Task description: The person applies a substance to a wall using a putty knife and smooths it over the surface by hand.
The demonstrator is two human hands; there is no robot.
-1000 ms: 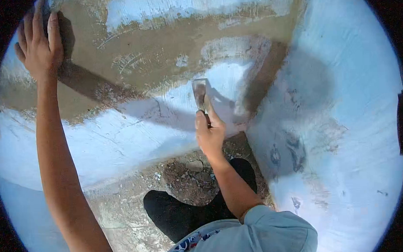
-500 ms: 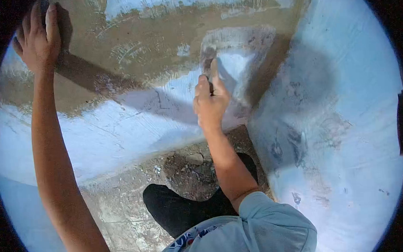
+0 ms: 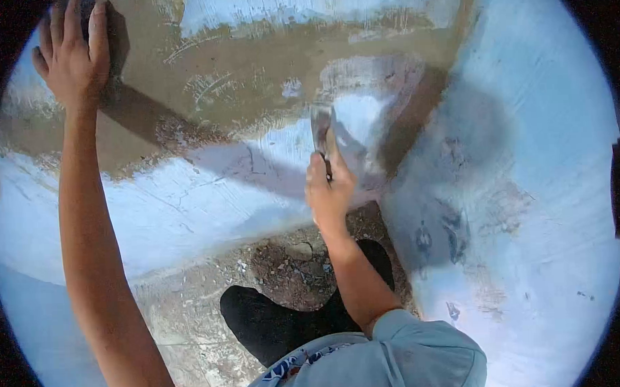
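Note:
My right hand (image 3: 331,199) is closed round the handle of a scraper (image 3: 322,118), index finger stretched along it. The flat blade points up and lies against or very near the wall, where white paint (image 3: 288,146) borders a brown bare band (image 3: 251,66). Up at the left, my left hand (image 3: 77,68) rests on the wall with its fingers spread. It appears to hold nothing, though its fingertips reach the dark edge of the view.
A second wall (image 3: 528,186), pale blue with dark smudges, meets this one in a corner at the right. Below, paint chips (image 3: 292,262) litter the dirty tiled floor (image 3: 192,341). My feet in black socks (image 3: 273,324) stand close to the wall.
My right hand and the scraper have moved down the wall, and the blade now shows more clearly. The whole view has shifted slightly; my left hand stays on the wall.

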